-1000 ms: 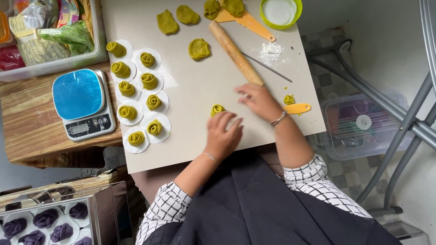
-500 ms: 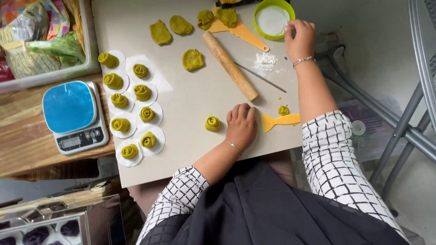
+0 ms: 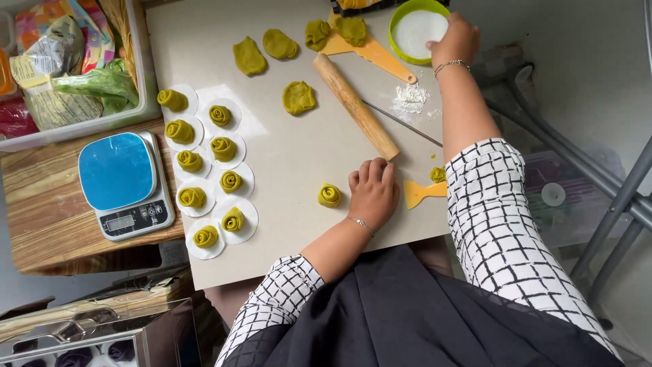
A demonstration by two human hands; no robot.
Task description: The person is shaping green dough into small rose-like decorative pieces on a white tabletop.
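This looks like a home kitchen or small food-making corner set up for pastry work. A pale board (image 3: 292,177) serves as the worktop, with a wooden rolling pin (image 3: 356,106), a green bowl (image 3: 415,30) of white flour at the far side and rows of green dough roses (image 3: 204,170) on paper rounds. To the left, a blue digital scale (image 3: 123,182) sits on a wooden table (image 3: 41,217), beside a plastic bin (image 3: 68,68) of packaged ingredients.
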